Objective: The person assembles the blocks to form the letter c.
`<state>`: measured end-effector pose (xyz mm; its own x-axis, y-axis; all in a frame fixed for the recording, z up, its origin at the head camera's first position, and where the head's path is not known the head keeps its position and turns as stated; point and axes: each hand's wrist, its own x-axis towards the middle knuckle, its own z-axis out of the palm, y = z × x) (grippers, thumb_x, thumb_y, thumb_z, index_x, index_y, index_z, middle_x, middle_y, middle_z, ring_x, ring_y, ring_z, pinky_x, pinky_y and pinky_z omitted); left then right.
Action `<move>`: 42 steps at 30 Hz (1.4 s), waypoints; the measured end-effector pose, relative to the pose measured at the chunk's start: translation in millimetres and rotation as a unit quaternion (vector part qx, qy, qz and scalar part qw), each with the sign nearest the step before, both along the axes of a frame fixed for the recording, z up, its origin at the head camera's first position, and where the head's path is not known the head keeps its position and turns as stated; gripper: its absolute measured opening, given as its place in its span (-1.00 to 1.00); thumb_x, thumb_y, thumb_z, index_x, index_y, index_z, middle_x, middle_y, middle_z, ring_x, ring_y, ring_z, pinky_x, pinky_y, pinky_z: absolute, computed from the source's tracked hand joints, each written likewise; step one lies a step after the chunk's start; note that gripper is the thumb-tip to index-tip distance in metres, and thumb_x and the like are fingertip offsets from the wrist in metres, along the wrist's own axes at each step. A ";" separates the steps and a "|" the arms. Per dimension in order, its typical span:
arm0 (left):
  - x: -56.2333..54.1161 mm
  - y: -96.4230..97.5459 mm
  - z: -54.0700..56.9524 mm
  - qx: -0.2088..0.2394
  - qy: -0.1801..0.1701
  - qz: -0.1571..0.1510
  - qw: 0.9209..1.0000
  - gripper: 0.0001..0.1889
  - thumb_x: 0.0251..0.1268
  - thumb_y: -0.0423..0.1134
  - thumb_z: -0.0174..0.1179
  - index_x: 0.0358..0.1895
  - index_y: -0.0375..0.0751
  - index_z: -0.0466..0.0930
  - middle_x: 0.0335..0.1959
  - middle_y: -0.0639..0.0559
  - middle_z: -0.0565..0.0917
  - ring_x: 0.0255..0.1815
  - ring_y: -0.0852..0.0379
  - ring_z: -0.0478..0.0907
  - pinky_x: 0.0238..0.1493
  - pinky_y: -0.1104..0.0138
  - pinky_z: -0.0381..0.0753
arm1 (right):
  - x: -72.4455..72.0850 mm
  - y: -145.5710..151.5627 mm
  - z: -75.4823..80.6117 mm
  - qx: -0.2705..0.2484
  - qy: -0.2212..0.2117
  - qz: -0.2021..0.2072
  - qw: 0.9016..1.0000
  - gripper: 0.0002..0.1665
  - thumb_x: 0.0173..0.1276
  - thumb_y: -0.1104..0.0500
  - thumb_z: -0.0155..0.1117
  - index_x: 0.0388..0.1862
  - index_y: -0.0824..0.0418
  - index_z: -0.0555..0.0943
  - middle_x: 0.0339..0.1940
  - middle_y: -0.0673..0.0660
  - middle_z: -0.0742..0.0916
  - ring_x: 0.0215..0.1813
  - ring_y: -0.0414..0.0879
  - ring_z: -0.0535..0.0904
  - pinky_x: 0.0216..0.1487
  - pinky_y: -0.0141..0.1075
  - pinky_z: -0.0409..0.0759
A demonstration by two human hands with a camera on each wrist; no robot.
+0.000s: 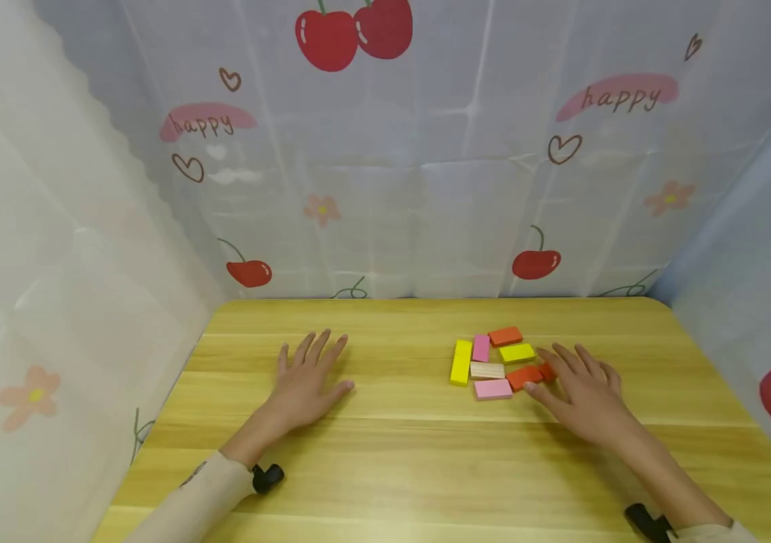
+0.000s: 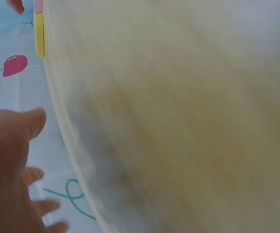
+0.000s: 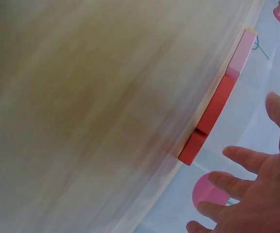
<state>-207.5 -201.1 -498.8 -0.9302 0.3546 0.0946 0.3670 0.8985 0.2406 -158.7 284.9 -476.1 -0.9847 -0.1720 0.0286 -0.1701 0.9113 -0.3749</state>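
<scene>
Several small coloured blocks lie flat in a loose cluster right of the table's middle. In the head view these include a yellow block (image 1: 462, 363) at the left, a pink block (image 1: 493, 390) in front, a plain wood block (image 1: 487, 371) in the middle and an orange block (image 1: 505, 336) at the back. My right hand (image 1: 585, 396) hovers over the cluster's right side, fingers spread; its thumb is right beside a red block (image 1: 524, 378). A second red block (image 3: 192, 147) is partly hidden by that hand in the head view. My left hand (image 1: 300, 392), fingers spread and holding nothing, is well left of the blocks.
The light wooden table (image 1: 385, 467) has rounded back corners. A pale curtain (image 1: 385, 226) printed with cherries and hearts hangs along its back edge, with more sheeting at both sides. Black wrist straps (image 1: 267, 478) sit by the sleeves.
</scene>
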 end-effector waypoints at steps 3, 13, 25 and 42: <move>-3.8 10.6 4.2 0.020 -0.003 -0.029 0.999 -0.18 0.57 0.29 0.18 0.75 0.17 0.16 0.71 -0.11 0.33 0.75 -0.28 0.18 0.63 -0.49 -0.11 | -0.6 -1.8 1.1 -0.013 0.012 0.010 1.000 -0.08 0.53 -0.39 0.26 0.62 0.14 0.43 0.68 0.46 0.34 0.69 0.59 0.00 0.44 0.60 -0.07; -21.9 60.8 7.1 0.109 -0.017 -0.066 0.992 -0.48 0.57 0.08 0.29 0.49 0.08 0.58 0.42 0.05 0.66 0.45 -0.12 0.52 0.49 -0.23 0.29 | -11.9 -18.8 5.1 -0.046 0.076 0.058 0.994 -0.62 0.43 0.08 0.53 0.17 0.15 0.78 0.22 0.29 0.77 0.26 0.29 0.51 0.21 0.32 0.38; -44.0 114.9 -2.2 0.189 -0.102 -0.101 0.971 -0.53 0.61 -0.01 0.26 0.47 0.02 0.59 0.35 0.06 0.71 0.37 -0.02 0.59 0.32 -0.08 0.30 | -38.2 -37.4 4.8 -0.068 0.056 0.089 0.992 -0.77 0.43 0.21 0.51 0.03 0.20 0.82 -0.04 0.10 0.87 0.03 0.10 0.71 0.17 0.14 0.66; -57.1 174.0 -8.7 0.205 -0.101 -0.085 0.970 -0.52 0.58 0.01 0.26 0.46 0.05 0.60 0.38 0.06 0.70 0.35 -0.02 0.58 0.25 0.02 0.33 | -56.9 -47.1 -1.5 -0.080 -0.013 0.074 0.994 -0.82 0.44 0.17 0.51 -0.02 0.12 0.81 -0.06 0.08 0.84 -0.10 -0.06 0.67 0.00 -0.10 0.69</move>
